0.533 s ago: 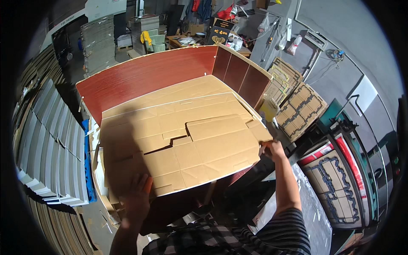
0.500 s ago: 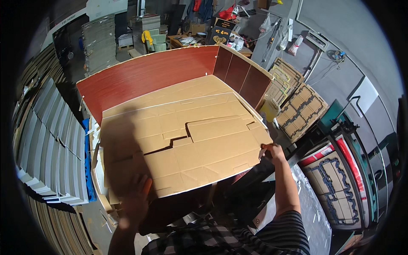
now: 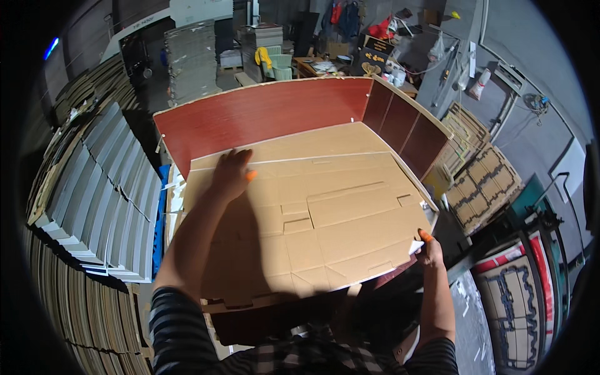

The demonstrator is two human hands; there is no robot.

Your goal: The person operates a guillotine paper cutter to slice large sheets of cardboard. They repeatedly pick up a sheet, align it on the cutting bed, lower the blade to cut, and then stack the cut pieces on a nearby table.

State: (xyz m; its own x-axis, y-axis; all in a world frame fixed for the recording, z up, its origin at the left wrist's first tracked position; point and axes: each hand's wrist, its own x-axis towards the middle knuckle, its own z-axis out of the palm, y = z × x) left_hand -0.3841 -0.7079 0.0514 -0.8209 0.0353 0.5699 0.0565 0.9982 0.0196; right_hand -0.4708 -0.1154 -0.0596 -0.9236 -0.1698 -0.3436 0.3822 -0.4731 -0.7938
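Note:
A wide brown cardboard sheet with die-cut slots and crease lines lies flat inside a red-walled wooden enclosure. My left hand reaches over its far left part, near the white strip crossing the cardboard. Its fingers are stretched out and an orange cover shows on one digit. At the sheet's right front corner is my right hand, closed, with an orange-covered finger. A small white scrap sticks out from its fingers. My left arm's shadow darkens the left side of the sheet.
Grey-white board stacks stand at the left, above brown cardboard stacks. At right are a die-cutting board, curved red-edged boards and a metal surface. A cluttered desk and a green chair stand behind.
My left hand has moved from the sheet's near left edge to its far left part. The dark gap across the cardboard has closed. My right hand stays by the right corner while the view shifted.

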